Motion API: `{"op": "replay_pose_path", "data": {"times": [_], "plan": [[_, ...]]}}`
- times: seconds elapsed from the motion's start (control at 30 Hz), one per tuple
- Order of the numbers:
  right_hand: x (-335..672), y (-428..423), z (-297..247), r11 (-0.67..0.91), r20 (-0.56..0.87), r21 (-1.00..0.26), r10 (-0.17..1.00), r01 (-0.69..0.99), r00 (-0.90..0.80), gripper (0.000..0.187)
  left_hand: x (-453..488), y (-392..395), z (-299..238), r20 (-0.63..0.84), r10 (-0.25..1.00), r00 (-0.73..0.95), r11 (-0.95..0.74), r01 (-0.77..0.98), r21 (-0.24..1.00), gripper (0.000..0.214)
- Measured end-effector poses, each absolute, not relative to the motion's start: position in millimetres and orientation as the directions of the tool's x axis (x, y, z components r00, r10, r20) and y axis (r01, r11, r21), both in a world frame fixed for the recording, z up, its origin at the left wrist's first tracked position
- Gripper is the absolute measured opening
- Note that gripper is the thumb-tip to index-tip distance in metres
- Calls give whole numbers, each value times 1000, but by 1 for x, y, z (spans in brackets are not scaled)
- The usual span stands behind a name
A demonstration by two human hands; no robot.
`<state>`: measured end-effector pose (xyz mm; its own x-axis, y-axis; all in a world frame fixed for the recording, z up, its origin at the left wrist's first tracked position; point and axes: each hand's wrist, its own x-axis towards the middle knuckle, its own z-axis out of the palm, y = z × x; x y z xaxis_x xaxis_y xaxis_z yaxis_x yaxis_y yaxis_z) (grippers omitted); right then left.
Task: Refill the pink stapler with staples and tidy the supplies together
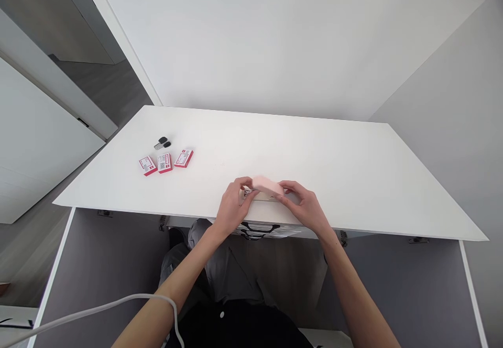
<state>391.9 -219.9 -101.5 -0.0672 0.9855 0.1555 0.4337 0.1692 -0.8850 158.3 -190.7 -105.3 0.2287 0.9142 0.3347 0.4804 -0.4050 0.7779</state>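
Near the front edge of the white table (353,170), both my hands grip a pale pink stapler (265,185). My left hand (234,206) pinches its left end, where a bit of metal shows. My right hand (301,205) closes on its right end. To the far left lie three small red-and-white staple boxes (165,162) in a row. Just behind them sits a small black and silver object (162,143).
A white wall rises behind the table, and a grey wall stands on the right. A white cable (118,306) runs across my left forearm. A black handle (257,229) shows under the table's front edge.
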Motion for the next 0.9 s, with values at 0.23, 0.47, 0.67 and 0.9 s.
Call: {"op": "replay_pose_path", "data": {"times": [0.23, 0.47, 0.67, 0.9], "plan": [[392, -220, -102, 157, 141, -883, 988, 442, -69, 33, 154, -194, -102, 470, 856, 215, -510, 505, 697, 56], [392, -220, -101, 163, 152, -883, 987, 440, -61, 35, 140, -194, -88, 559, 579, 594, -795, 562, 227, 73], [390, -221, -98, 155, 142, -873, 988, 463, -62, 33, 133, -189, -98, 541, 596, 593, -780, 589, 214, 73], [388, -222, -99, 185, 174, -848, 982, 498, -68, 34, 131, -189, -101, 541, 616, 573, -777, 555, 298, 67]]}}
